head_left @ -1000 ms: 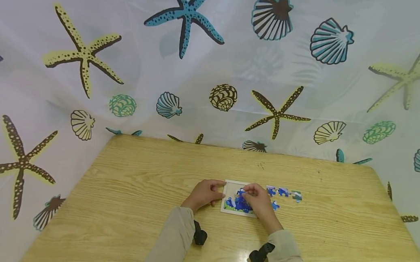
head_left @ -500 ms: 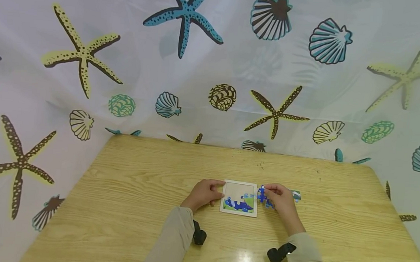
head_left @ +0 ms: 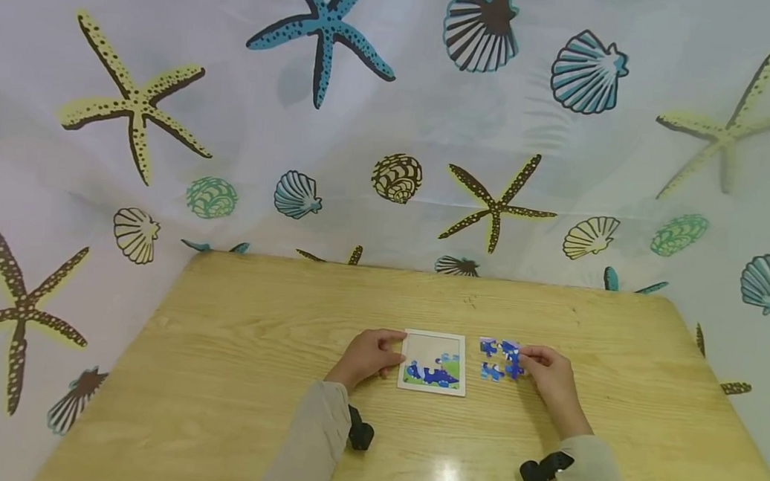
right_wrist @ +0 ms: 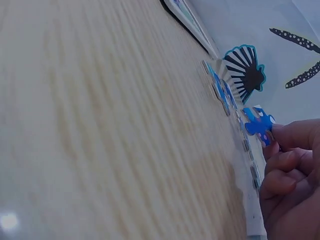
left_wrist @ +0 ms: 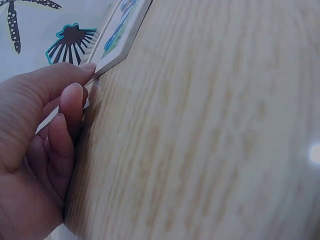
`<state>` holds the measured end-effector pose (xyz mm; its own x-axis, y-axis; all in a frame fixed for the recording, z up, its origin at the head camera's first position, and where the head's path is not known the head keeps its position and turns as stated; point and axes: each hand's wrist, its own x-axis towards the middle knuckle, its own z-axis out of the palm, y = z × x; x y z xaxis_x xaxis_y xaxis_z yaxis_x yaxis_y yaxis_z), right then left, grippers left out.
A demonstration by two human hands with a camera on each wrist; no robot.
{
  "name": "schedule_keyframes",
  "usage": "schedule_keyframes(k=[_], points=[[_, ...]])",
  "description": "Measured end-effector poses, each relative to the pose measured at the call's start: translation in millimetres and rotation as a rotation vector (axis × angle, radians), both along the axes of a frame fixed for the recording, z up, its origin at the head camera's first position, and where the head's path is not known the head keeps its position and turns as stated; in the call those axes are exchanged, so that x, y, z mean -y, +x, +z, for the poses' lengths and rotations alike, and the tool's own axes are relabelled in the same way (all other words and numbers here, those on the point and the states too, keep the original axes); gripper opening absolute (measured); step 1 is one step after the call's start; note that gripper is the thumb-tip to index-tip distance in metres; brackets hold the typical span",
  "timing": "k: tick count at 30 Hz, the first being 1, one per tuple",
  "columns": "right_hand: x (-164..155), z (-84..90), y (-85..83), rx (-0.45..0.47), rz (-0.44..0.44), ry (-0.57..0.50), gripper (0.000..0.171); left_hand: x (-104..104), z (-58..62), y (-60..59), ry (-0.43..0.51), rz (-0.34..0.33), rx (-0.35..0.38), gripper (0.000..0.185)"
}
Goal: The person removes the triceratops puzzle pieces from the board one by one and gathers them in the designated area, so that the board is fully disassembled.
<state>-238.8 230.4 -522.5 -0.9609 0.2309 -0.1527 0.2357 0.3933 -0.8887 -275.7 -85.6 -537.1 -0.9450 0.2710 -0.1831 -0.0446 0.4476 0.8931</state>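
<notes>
Shifted rightward, the right hand pinches a blue puzzle piece, right of the puzzle frame. The piece's long axis seems to run near to far, its outline merging with loose pieces on the tabletop. The left hand, thumb and forefinger apart, touches the frame, cropped in the left-wrist view.

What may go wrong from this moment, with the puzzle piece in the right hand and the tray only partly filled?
The right hand pinches the blue puzzle piece with only its fingertips, so it might slip. That hand is close to the loose puzzle pieces and may knock them. The left hand touches the left edge of the puzzle tray; an accidental push might shift the placed pieces.
</notes>
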Motion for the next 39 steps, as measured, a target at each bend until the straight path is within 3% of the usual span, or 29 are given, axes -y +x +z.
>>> schedule_keyframes(k=[5,14,24,39], points=[[-2,-4.9,0.4,0.004,0.035,0.014,0.020,2,-0.1,2.5,0.001,0.012,0.009,0.042],[-2,-7.6,3.5,-0.032,0.035,0.139,0.020,1,0.9,0.2,0.019,0.000,0.004,0.041],[-1,-10.5,5.3,0.005,0.012,0.101,0.023,3,-2.5,-1.3,0.016,-0.004,-0.003,0.041],[11,-2.8,2.6,-0.036,0.043,0.062,0.024,3,0.4,0.8,0.030,-0.003,-0.003,0.041]])
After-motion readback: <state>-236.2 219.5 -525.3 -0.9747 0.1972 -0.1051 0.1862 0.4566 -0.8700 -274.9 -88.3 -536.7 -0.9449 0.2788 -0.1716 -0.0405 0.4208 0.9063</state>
